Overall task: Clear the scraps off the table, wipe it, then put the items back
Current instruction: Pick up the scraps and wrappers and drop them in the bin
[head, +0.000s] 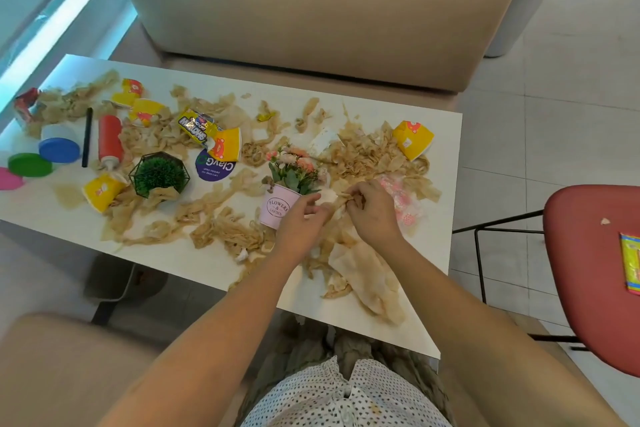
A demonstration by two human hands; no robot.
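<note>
Scraps litter the table — five yellow cups; left hand and right hand pinch one strip.

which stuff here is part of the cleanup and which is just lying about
Job: tan scraps, white table, yellow cups, pink flower pot, green plant, red bottle; left hand and right hand grip scraps.
Lying about: red chair, packet on it, beige sofa.

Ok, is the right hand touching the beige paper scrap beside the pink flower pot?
Touching. The head view shows the right hand with fingers curled round the beige paper scrap; the left hand pinches its other end.
</note>
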